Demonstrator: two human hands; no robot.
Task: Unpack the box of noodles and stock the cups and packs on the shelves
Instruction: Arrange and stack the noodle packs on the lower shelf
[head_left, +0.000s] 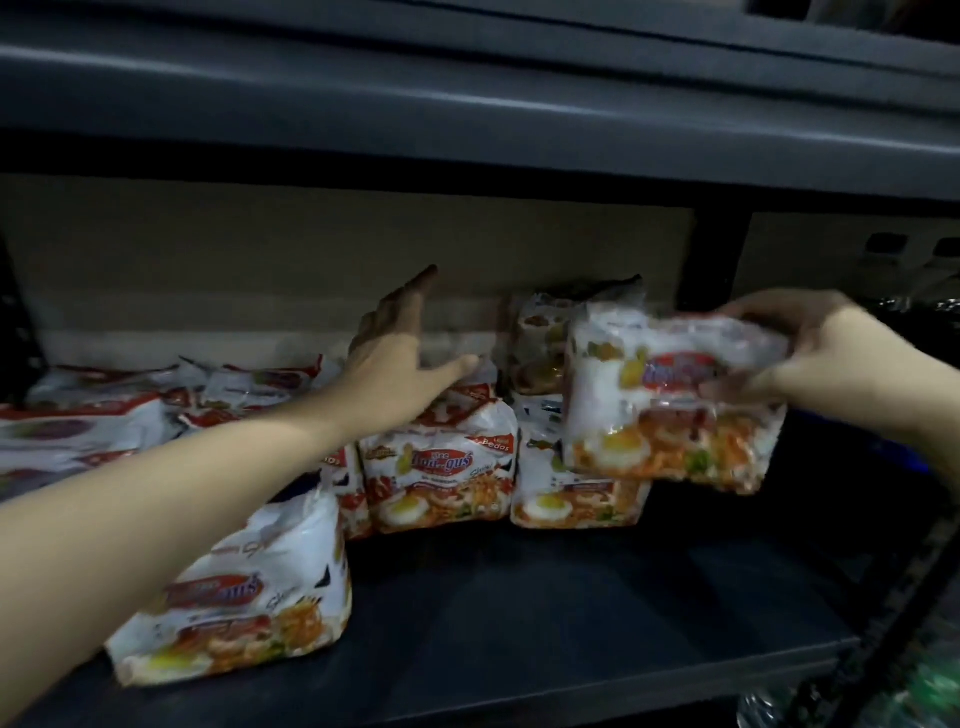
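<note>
My right hand (815, 358) grips a white noodle pack (670, 410) by its top right edge and holds it in the air in front of the shelf's right end. Behind and below it stand more packs (566, 493), one stack reaching higher at the back (535, 343). My left hand (400, 358) reaches over an upright pack (441, 473) in the middle, fingers spread and straight, holding nothing. Another pack (244, 597) stands near the shelf's front left, partly hidden by my left forearm.
Several packs lie flat at the shelf's left end (93, 415). The dark shelf board (571, 613) shows bare at the front right. A dark shelf (467, 104) hangs close above. A black upright post (717, 254) bounds the bay on the right; blurred goods sit beyond it.
</note>
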